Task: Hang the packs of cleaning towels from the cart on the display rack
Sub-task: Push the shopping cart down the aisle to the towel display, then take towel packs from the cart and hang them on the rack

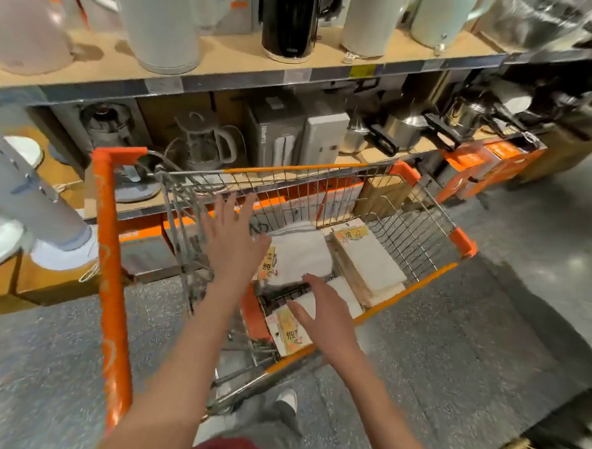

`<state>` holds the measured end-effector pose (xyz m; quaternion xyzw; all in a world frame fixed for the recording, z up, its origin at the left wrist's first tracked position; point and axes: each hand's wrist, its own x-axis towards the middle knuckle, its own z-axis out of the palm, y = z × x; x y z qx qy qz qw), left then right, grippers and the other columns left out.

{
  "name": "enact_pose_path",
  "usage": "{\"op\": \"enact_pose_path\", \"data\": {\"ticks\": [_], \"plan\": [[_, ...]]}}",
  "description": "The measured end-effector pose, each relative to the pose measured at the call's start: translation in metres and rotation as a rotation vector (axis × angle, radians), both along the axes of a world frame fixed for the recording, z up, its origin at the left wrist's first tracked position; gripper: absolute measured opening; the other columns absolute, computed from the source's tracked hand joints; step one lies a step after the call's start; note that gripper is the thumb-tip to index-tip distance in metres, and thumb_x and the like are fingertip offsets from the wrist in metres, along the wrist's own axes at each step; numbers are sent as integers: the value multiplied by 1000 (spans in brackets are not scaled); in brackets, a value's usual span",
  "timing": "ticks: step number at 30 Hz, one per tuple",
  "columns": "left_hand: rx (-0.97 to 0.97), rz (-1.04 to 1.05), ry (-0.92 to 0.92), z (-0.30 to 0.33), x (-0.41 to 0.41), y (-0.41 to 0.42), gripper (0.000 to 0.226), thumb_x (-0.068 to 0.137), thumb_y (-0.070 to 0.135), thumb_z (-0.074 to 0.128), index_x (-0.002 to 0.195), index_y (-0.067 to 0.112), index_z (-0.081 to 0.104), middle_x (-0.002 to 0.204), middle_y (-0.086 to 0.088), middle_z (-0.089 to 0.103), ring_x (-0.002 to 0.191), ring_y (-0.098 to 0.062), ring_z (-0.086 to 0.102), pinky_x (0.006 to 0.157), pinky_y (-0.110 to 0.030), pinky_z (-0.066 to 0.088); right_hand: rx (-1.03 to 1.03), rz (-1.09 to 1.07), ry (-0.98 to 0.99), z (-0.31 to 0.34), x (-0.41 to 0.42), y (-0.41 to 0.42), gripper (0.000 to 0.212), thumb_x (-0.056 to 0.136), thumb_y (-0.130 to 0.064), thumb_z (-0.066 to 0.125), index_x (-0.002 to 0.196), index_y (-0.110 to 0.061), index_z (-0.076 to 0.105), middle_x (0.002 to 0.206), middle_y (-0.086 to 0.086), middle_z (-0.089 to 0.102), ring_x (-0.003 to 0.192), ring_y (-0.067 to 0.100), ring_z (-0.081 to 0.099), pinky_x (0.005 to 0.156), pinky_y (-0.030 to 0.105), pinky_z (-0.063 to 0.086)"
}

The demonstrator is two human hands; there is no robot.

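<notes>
Head view, wide and a little blurred. Shelving runs across the top with jugs and kettles; no display rack can be picked out from here

Cart, wire with orange trim, stands against the shelving, basket just ahead of and below both hands

Packs sit in the basket in three groups: a white stack at centre, a tan stack to its right, and a near pack lying against the cart's near rim. Tan stack holds several packs, edges too fine to count. Long axes of the stacks run roughly away from the person, yellow header cards at the ends

Left hand: fingers spread and straight, holding nothing, hovering over the basket's left side just beside the white stack

Right hand: fingers extended, slightly bent, palm down over the near pack; touching or just above it, cannot tell which. Nothing gripped

Key relation: near pack lies directly under the right hand, so the right is the nearer one. Judgement: the reach is in progress and a pack is likely next to be picked up, none yet lifted
</notes>
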<state>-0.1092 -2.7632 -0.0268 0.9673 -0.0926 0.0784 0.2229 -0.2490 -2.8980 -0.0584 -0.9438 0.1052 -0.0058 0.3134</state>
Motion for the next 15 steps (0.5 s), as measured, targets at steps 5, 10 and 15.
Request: {"op": "enact_pose_path", "data": {"ticks": [5,10,15], "plan": [[46,-73,135,-20,10,-64,73,88,41,60,151,28,25,161,-6,17,150,-26,1,119,-51,-3,32,-34,37,-2,19,-73,61,90,-53,48,141,-22,35,144,-4,42,131,14,38,102,31,34],[1,-58,201,-39,23,-108,76,86,37,63,152,26,26,161,-9,16,150,-26,3,119,-48,-5,69,-46,68,-12,54,-142,61,87,-54,52,137,-21,40,136,-1,50,122,19,48,90,30,39],[-37,-17,277,-54,46,-154,74,85,33,65,150,27,30,159,-6,21,149,-25,9,118,-51,-1,106,-12,122,-32,95,-202,63,88,-51,54,140,-19,37,141,1,46,127,20,44,97,36,38]]}}
